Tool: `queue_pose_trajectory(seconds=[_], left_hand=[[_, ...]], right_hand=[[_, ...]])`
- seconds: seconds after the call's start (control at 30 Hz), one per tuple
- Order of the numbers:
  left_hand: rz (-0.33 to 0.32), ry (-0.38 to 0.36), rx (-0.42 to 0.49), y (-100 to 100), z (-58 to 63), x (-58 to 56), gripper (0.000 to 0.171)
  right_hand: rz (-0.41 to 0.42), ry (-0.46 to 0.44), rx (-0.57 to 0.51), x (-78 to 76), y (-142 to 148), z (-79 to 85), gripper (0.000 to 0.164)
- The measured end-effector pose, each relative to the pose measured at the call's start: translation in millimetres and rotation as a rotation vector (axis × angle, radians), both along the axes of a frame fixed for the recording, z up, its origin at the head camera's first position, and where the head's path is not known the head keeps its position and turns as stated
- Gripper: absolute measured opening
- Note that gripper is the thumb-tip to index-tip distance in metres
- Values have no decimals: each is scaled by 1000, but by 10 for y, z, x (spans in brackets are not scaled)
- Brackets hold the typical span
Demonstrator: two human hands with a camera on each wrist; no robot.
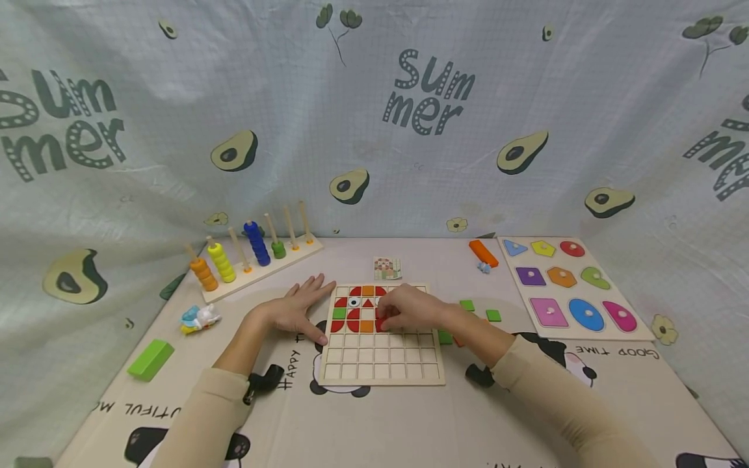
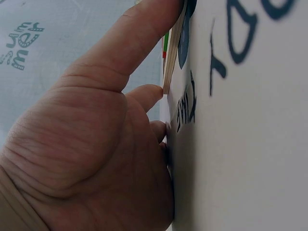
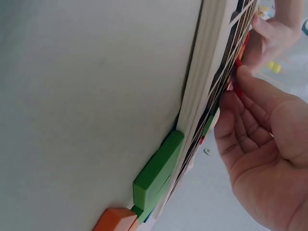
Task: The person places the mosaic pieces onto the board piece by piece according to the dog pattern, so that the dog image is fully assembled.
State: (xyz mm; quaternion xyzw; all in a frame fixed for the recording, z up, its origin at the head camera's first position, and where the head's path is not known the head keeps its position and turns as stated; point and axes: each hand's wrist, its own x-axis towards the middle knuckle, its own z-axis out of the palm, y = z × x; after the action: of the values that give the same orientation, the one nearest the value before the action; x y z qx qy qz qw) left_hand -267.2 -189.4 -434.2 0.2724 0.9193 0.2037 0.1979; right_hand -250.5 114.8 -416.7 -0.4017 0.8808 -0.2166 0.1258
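A wooden grid board lies on the table, its upper left squares filled with red, orange, green and white tiles, one of them an eye tile. My left hand rests spread at the board's left side, the thumb at its edge; the left wrist view shows the palm low beside that edge. Over the filled rows, my right hand pinches a red tile between thumb and fingers, close to the grid. In the right wrist view the red tile is mostly hidden by the fingertips.
Green tiles and orange pieces lie right of the board. Behind it is a small picture card. A peg stacker with rings stands back left, near a toy figure and green block. A shape puzzle lies right.
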Motion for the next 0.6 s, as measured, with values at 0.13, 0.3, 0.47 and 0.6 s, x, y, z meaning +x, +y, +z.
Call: queue_pose_trajectory(seconds=[0.13,0.3,0.47,0.6], left_hand=[[-1,4,-1,-7,-16,0,123],[2,8,1,-13,-19,2,123],[5,-2,6,-18,-23,9,123],[6,0,6,-21,-21,9,123]], right_hand=[[17,65,29,16,-25,-25,6],[24,111,32,17,-43,-50,5],[-20,83,-15,29,71,20,15],[-56,64,-85,52,416,172,22]])
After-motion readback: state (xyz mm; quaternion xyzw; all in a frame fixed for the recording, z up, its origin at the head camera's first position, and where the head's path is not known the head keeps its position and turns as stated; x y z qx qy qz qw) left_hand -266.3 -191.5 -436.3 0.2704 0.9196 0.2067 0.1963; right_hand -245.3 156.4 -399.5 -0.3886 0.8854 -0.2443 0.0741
